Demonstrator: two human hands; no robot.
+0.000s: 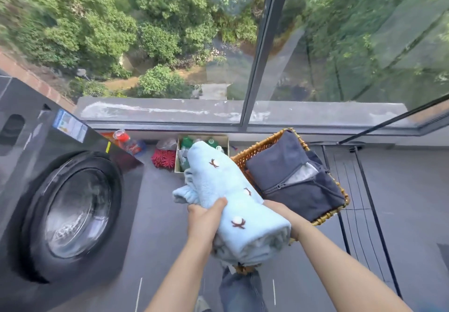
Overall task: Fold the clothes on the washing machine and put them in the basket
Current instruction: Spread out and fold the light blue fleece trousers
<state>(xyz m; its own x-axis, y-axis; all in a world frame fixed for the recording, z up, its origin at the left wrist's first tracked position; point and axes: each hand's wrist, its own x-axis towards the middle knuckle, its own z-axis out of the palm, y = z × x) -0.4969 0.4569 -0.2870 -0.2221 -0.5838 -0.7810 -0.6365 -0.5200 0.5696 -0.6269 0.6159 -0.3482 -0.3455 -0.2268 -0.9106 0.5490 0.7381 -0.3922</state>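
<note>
both hands, left hand (205, 217) and right hand (279, 210), grip the folded blue garment (226, 190) above the basket (255, 151) edge.

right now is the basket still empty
No, a folded dark blue zip-up garment already lies in the wicker basket, while both hands hold the light blue garment beside it.
</note>
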